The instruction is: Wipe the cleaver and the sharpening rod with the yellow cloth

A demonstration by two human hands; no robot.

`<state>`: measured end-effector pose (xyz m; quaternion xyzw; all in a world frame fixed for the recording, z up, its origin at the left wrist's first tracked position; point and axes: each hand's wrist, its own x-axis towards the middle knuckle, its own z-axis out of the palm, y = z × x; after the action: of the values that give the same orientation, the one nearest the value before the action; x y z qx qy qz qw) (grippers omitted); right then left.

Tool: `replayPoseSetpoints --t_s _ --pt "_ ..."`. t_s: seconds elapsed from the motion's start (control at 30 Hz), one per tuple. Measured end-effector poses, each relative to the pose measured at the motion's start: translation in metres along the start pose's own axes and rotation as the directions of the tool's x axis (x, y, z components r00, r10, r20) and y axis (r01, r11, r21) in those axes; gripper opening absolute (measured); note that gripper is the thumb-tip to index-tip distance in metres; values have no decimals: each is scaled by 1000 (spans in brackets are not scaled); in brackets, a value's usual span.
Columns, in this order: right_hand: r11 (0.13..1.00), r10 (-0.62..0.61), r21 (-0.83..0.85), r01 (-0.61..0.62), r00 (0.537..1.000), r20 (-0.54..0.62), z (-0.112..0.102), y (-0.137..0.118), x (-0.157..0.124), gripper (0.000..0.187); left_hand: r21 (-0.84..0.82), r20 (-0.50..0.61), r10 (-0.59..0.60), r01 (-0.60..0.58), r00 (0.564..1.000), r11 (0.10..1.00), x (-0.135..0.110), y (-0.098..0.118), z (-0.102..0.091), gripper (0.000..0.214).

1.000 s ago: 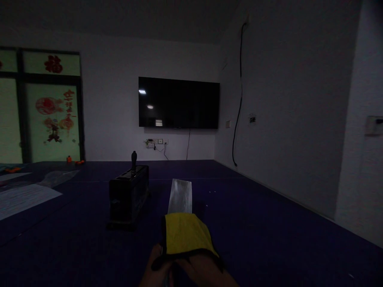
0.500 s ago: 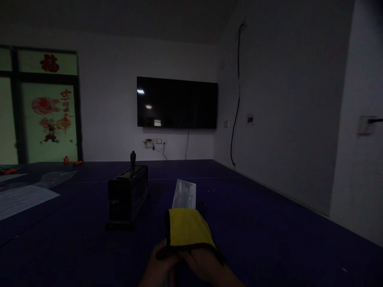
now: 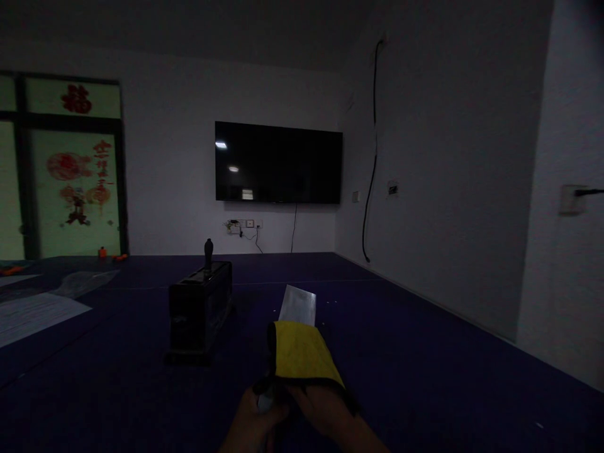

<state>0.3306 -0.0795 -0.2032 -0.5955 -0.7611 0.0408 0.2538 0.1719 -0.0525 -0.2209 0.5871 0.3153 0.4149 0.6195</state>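
A cleaver with a broad pale blade [image 3: 298,306] points away from me over the dark blue surface. My left hand [image 3: 252,418] is low in the view, closed around its handle end. Over the lower part of the blade lies a yellow cloth [image 3: 304,352] with a black border. My right hand [image 3: 323,408] is partly beneath the cloth and grips it against the blade; its fingertips are hidden. To the left stands a glossy black knife block [image 3: 198,318], a black-handled tool [image 3: 208,253] upright in its top.
Papers [image 3: 35,321] and a clear plastic sheet [image 3: 85,284] lie at the left, with small orange items [image 3: 102,253] farther back. Small white specks dot the dark blue surface [image 3: 401,377]. A television [image 3: 278,163] hangs on the far wall; a black cable [image 3: 370,207] runs down the right wall.
The blade and cloth have shifted slightly right. The cloth has slid and turned a little, and more of the handle end shows by my left hand. The knife block stays put.
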Motion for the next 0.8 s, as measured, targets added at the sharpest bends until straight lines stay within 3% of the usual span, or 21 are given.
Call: replayPoseSetpoints --t_s 0.1,0.37,0.5,0.67,0.8 --pt "999 40 10 -40 999 0 -6 1 0 54 -7 -28 39 -40 999 999 1 -1 -1 41" --pt "985 171 6 -171 985 34 -21 -2 2 51 -69 -40 -36 33 999 997 0 -4 0 42" --pt "987 144 75 -143 989 -21 -20 3 4 53 -75 -56 -31 27 998 997 2 -7 2 46" --pt "990 94 107 -96 995 22 -16 13 4 56 -74 -76 -28 23 997 997 5 -9 1 49" --pt "989 71 134 -70 997 -8 -14 10 1 59 -48 -55 -21 19 998 999 7 -12 -1 50"
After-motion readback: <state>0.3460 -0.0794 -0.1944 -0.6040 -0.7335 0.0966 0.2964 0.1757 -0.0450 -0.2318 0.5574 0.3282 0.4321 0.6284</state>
